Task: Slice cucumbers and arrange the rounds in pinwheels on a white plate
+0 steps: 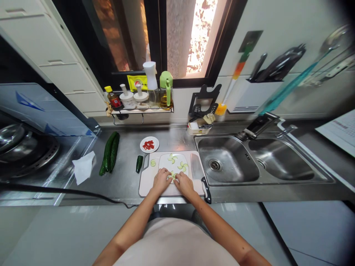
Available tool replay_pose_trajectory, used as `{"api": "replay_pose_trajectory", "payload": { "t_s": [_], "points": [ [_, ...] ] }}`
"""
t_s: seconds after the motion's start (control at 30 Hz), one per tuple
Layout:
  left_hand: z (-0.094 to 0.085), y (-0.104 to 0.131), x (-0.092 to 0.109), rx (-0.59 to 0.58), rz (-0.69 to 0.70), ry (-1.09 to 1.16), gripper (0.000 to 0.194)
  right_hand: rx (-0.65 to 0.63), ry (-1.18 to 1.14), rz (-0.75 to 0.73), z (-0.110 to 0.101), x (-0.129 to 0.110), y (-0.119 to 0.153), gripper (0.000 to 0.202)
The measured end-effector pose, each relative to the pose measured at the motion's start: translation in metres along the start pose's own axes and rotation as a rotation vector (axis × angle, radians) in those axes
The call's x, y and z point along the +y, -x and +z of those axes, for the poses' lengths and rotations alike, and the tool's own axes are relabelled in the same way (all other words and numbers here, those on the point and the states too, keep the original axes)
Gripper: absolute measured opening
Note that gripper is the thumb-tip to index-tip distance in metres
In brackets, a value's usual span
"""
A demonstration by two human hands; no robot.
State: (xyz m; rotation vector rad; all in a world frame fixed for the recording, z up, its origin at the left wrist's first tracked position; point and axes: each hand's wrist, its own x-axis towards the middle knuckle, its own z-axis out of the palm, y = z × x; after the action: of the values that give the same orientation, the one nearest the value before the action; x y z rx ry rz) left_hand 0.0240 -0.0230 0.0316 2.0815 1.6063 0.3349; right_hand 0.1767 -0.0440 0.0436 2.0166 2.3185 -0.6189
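In the head view, the left hand and right hand meet at the near edge of the plate on the cutting board. Their fingers are curled over the near cucumber slices; any grip cannot be determined. The two uncovered clusters fan outward, without one common long axis.

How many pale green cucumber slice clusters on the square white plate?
3: far cluster, right cluster, near cluster between left hand and right hand; hands may hide more.
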Motion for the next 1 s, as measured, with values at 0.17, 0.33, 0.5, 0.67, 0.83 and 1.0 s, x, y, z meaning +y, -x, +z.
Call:
{"api": "replay_pose_trajectory", "payload": {
  "t_s": [0.17,0.33,0.5,0.67,0.83,1.0],
  "points": [
    [-0.001,0.001,0.0,0.012,0.006,0.008,0.022,-0.01,-0.01,0.003,-0.002,0.0,0.0,0.025],
    [0.0,0.001,-0.002,0.025,0.051,0.009,0.021,0.036,-0.011,-0.006,-0.006,0.002,0.0,0.029],
    [0.0,0.001,-0.003,0.022,0.064,-0.001,0.022,0.036,0.01,-0.019,-0.005,0.003,0.001,0.034],
    [0.001,0.001,-0.003,0.006,0.071,-0.016,0.028,0.084,0.034,-0.024,-0.003,0.004,0.001,0.03],
    [0.003,-0.001,-0.002,-0.005,0.053,-0.046,0.029,0.097,0.069,-0.005,-0.002,0.007,-0.007,0.027],
    [0.003,0.0,-0.002,-0.003,0.053,-0.059,0.03,0.101,0.092,0.003,-0.001,0.008,-0.012,0.025]
  ]
}}
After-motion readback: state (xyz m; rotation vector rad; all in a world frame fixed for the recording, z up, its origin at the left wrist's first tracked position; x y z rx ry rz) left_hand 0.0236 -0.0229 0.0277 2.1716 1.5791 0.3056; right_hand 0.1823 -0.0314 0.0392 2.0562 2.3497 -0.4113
